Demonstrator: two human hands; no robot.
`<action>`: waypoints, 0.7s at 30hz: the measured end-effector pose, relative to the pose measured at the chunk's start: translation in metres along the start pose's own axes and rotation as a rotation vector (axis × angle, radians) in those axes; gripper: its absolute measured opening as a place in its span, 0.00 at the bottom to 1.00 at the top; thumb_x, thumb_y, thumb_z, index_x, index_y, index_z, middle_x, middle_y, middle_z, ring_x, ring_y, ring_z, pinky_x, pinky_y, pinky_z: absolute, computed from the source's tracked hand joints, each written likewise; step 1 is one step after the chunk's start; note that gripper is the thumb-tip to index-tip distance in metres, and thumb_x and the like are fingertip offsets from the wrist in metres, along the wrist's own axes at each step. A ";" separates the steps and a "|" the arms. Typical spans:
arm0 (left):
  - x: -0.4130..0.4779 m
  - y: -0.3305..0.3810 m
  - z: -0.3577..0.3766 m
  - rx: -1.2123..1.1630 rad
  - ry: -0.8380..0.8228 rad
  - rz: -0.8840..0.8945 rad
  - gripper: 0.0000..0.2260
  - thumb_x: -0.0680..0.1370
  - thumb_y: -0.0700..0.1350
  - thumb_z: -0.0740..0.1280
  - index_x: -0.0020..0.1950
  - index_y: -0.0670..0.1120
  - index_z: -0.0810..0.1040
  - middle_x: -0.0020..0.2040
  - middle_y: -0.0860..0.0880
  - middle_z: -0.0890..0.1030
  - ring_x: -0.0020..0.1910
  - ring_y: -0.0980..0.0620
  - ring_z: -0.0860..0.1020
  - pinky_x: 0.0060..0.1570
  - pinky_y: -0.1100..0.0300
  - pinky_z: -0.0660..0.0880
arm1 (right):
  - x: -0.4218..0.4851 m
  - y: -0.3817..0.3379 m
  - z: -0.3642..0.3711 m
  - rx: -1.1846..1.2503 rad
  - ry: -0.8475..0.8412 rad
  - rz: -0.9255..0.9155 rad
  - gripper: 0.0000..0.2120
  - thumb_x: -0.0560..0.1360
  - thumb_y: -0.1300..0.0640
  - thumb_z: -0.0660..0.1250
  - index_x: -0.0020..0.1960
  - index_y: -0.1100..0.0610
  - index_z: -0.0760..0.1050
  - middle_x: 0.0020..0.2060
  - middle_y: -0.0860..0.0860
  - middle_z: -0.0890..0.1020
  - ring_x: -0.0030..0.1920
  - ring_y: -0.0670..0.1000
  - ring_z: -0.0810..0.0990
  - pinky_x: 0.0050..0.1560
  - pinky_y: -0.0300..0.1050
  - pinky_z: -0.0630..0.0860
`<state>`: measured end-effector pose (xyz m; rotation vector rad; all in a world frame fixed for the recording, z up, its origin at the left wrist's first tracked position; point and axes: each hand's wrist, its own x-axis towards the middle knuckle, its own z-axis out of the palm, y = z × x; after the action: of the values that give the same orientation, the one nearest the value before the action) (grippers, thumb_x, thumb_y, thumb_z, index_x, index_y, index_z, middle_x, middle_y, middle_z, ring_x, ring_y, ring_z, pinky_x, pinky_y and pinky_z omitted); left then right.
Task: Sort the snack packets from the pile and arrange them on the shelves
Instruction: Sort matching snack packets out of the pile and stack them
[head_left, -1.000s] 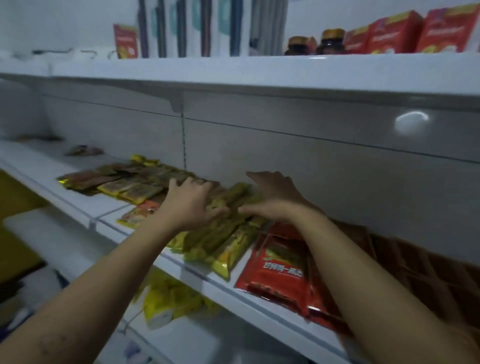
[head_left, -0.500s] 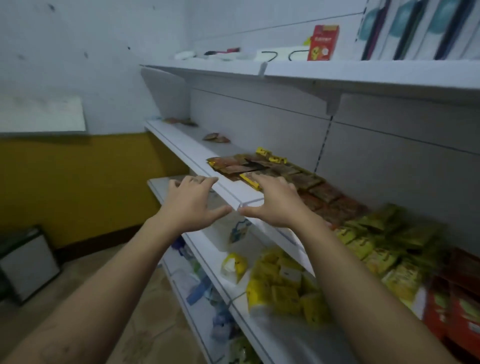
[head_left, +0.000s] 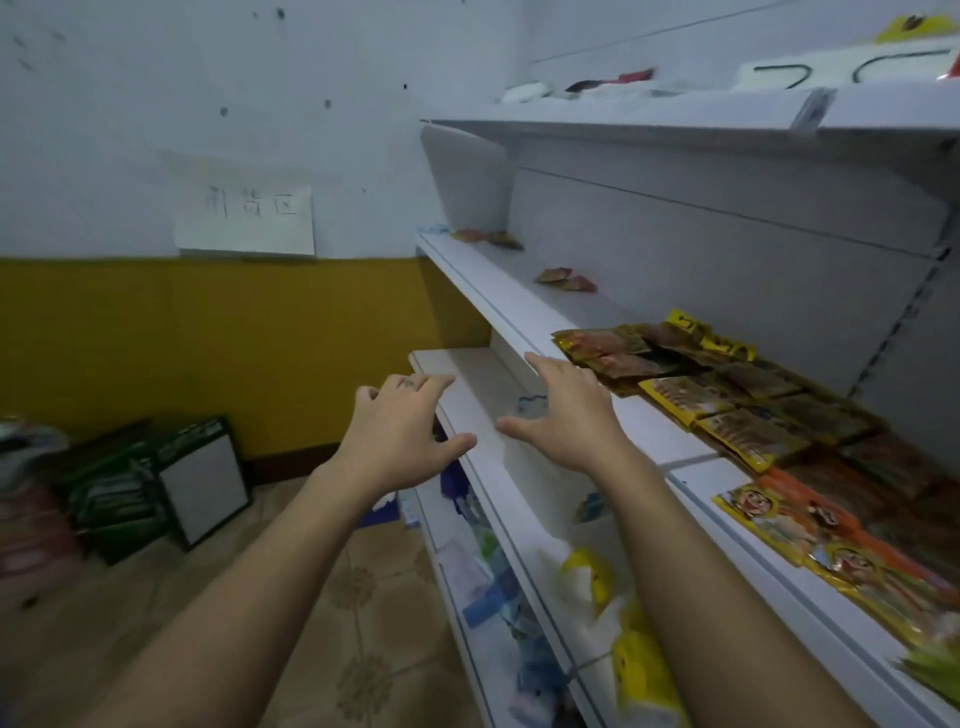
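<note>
My left hand (head_left: 402, 436) and my right hand (head_left: 566, 415) hover in the air with fingers spread, holding nothing, just left of the middle white shelf (head_left: 524, 317). Brown and yellow snack packets (head_left: 727, 384) lie in rows on that shelf to the right of my right hand. Orange and yellow packets (head_left: 826, 535) lie further right on the same shelf. Two small packets (head_left: 566, 280) and another small pair (head_left: 488, 238) lie farther back on it. Yellow packets (head_left: 639, 670) sit on the lower shelf (head_left: 467, 379) under my right forearm.
An upper shelf (head_left: 675, 114) holds white items and cables. Blue and white packets (head_left: 493, 592) lie on the lowest shelf. Dark green boxes (head_left: 156, 478) stand on the tiled floor by the yellow wall. A paper sign (head_left: 247, 221) hangs on the wall.
My view has swung left along the shelves. Both hands came off the green packets and now hover empty near the shelf's left part.
</note>
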<state>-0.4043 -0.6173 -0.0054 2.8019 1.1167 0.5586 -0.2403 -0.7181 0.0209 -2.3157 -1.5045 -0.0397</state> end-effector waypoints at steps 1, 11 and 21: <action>0.012 -0.008 0.004 0.006 0.003 -0.005 0.35 0.76 0.67 0.61 0.78 0.55 0.58 0.76 0.51 0.66 0.74 0.49 0.62 0.67 0.46 0.61 | 0.016 -0.001 0.007 0.014 0.000 -0.007 0.43 0.72 0.37 0.69 0.79 0.50 0.53 0.77 0.50 0.61 0.75 0.55 0.58 0.72 0.54 0.58; 0.192 -0.071 0.041 0.038 -0.050 0.032 0.33 0.77 0.66 0.62 0.78 0.55 0.59 0.76 0.51 0.66 0.74 0.49 0.62 0.68 0.46 0.61 | 0.205 0.011 0.060 0.104 0.029 0.064 0.41 0.73 0.38 0.69 0.79 0.49 0.55 0.76 0.50 0.62 0.74 0.56 0.60 0.71 0.54 0.60; 0.333 -0.099 0.074 -0.017 -0.042 0.114 0.31 0.78 0.64 0.62 0.77 0.55 0.60 0.75 0.51 0.67 0.73 0.49 0.64 0.66 0.46 0.62 | 0.327 0.037 0.073 0.092 0.078 0.146 0.38 0.75 0.40 0.67 0.78 0.50 0.56 0.76 0.51 0.64 0.73 0.57 0.61 0.70 0.54 0.60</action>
<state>-0.2194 -0.3141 0.0074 2.8621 0.9453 0.5130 -0.0811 -0.4208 0.0159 -2.3153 -1.2698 -0.0212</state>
